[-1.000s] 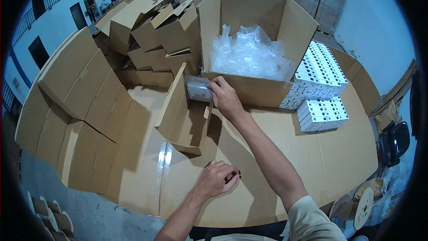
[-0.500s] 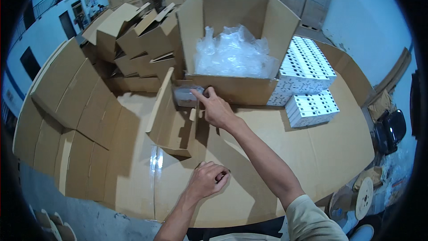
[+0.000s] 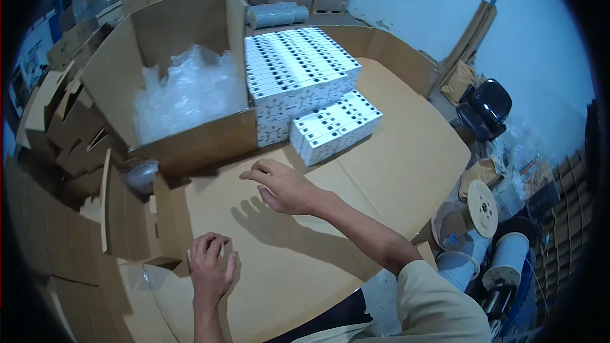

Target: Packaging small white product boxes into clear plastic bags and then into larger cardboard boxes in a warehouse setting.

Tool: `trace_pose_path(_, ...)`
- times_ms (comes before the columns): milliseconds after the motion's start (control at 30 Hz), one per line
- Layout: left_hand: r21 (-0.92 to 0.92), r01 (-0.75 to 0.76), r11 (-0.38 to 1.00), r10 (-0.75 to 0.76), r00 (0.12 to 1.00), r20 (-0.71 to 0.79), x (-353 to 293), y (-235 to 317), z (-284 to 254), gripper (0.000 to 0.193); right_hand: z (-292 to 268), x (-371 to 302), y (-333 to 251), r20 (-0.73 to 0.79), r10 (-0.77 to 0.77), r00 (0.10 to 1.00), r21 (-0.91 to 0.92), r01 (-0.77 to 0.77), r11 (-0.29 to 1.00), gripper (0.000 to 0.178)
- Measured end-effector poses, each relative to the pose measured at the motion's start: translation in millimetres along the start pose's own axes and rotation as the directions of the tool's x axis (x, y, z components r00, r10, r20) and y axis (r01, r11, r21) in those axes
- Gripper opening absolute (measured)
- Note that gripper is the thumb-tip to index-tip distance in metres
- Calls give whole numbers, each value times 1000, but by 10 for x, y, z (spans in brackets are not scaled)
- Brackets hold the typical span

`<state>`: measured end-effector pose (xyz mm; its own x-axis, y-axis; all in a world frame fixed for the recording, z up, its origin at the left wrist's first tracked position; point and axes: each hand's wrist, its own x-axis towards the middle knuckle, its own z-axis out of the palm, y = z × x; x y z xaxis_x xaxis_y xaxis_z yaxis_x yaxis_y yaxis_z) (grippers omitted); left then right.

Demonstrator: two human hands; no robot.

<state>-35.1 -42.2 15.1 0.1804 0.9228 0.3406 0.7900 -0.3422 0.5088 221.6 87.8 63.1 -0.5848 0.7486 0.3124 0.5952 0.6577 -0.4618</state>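
My right hand (image 3: 283, 185) hovers over the cardboard-covered table, thumb apart from its loosely stretched fingers, with nothing in it. Its shadow falls on the surface below. Beside the near corner of a narrow open carton (image 3: 116, 213), my left hand (image 3: 211, 267) rests with its fingers spread and holds nothing. Clear plastic wrap (image 3: 142, 175) sits at that carton's far end. Beyond my right hand stands a small stack of white patterned boxes (image 3: 337, 126), in front of a larger stack of the same boxes (image 3: 302, 70).
A large open cardboard box (image 3: 203, 143) full of clear plastic bags (image 3: 187, 92) stands behind the narrow carton. Folded cartons (image 3: 73, 121) are piled at the far left. Past the table's right edge are a black chair (image 3: 486, 108) and several spools (image 3: 481, 208).
My view has swung right. My right hand has left the plastic in the narrow carton and moved over the table. My left hand has gone from curled to spread.
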Motion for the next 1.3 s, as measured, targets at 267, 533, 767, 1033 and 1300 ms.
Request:
trace_pose_path(267, -43, -63, 997, 62, 998, -19, 671, -65, 211, 38, -314, -623, 428, -417, 101, 903, -155, -181, 971, 51)
trace_pose_path(533, -53, -17, 998, 19, 999, 47, 1044, -336, 317, 37, -289, -910, 759, -561, 146, 815, -343, -390, 854, 63)
trace_pose_path(767, -7, 12, 1000, -12, 997, 82, 973, -246, 288, 37, -282, -947, 859, -563, 162, 810, -336, -403, 851, 57)
trace_pose_path(1033, -27, 17, 999, -15, 996, 86, 990, -231, 291, 36, -285, -954, 911, -637, 109, 763, -274, -356, 894, 44)
trace_pose_path(1300, -22, -14, 1000, 15, 999, 49, 961, -281, 315, 34, -310, -1046, 875, -597, 167, 785, -218, -360, 907, 40)
